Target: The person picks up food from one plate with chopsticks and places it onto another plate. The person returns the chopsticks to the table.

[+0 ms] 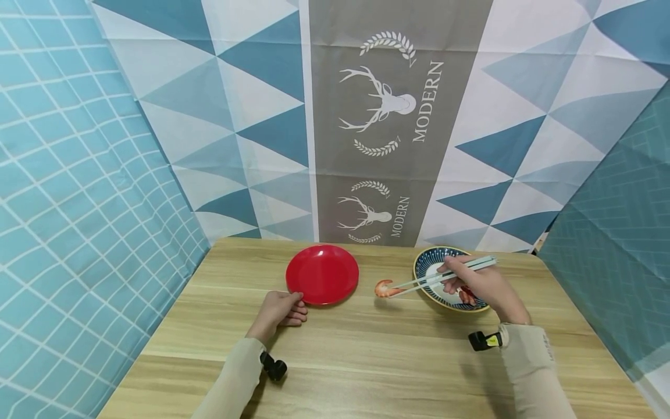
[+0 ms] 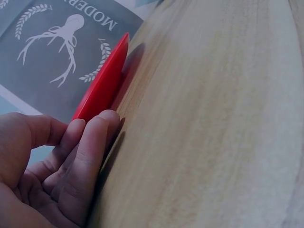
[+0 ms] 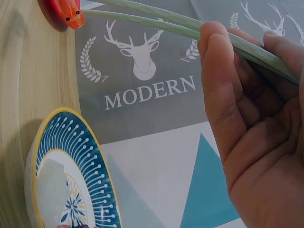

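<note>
Pale green chopsticks (image 1: 484, 263) are held in the right hand (image 1: 478, 285), above the patterned bowl (image 1: 430, 257). Their tips clasp an orange shrimp (image 1: 384, 290) over the table, between the bowl and a round red plate (image 1: 321, 272). In the right wrist view, dark eye-like spots show on the shrimp (image 3: 71, 13). The left hand (image 1: 281, 309) pinches the plate's near left rim between thumb and fingers. Seen from the left wrist, the plate (image 2: 102, 83) appears edge-on, beyond the fingertips. Reddish pieces (image 1: 467, 295) lie inside the bowl, partly covered by the right hand.
Both dishes stand toward the back of a wooden table (image 1: 356, 361). Behind it hangs a cloth (image 1: 366, 145) with deer heads and triangles. Blue sheets flank the table on both sides. A small black camera (image 1: 274, 368) sits on each wrist.
</note>
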Demonstrator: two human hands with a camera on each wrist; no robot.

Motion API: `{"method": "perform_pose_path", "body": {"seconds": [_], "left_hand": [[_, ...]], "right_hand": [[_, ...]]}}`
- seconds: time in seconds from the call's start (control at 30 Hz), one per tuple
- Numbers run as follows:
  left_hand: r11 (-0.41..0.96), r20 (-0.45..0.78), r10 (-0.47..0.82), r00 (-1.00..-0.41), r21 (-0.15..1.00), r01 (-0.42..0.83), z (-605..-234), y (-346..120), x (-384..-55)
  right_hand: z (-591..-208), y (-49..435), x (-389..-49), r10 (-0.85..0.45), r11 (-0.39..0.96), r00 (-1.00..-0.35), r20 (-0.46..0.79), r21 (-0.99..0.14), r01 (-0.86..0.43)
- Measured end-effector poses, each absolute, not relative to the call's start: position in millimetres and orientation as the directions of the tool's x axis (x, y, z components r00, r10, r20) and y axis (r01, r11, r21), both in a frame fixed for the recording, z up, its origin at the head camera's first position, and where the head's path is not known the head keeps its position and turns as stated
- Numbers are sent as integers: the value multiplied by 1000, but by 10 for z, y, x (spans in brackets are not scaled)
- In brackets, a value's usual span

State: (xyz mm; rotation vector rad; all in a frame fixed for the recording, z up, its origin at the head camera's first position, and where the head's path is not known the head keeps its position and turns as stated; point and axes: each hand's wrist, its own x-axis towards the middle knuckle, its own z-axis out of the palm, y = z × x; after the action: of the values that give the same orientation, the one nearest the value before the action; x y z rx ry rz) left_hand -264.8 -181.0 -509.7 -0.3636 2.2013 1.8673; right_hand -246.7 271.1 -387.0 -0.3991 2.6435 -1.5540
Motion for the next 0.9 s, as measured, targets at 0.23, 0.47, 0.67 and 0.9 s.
{"method": "perform_pose_path", "body": {"seconds": [0.23,0.47,0.67,0.9], "left_hand": [[158,-339,-59,-939,925,-344,-5091,-1830,-2644],[153,-340,-23,-940,928,-339,-5116,-1793,-2691],[157,-343,-39,-939,925,-345,-5124,-1799,-2679],[147,-345,-37,-938,927,-346,-5105,-1806,-2663]], "right_hand": [[-3879,2637,-2513,-248,453,-966,67,-874,-177],[-3875,2620,-2534,-270,429,-954,132,-870,-242],[-3865,2547,-2553,-288,418,-948,139,-872,-254],[-3879,2481,-2591,-299,394,-944,140,-883,-255]]}}
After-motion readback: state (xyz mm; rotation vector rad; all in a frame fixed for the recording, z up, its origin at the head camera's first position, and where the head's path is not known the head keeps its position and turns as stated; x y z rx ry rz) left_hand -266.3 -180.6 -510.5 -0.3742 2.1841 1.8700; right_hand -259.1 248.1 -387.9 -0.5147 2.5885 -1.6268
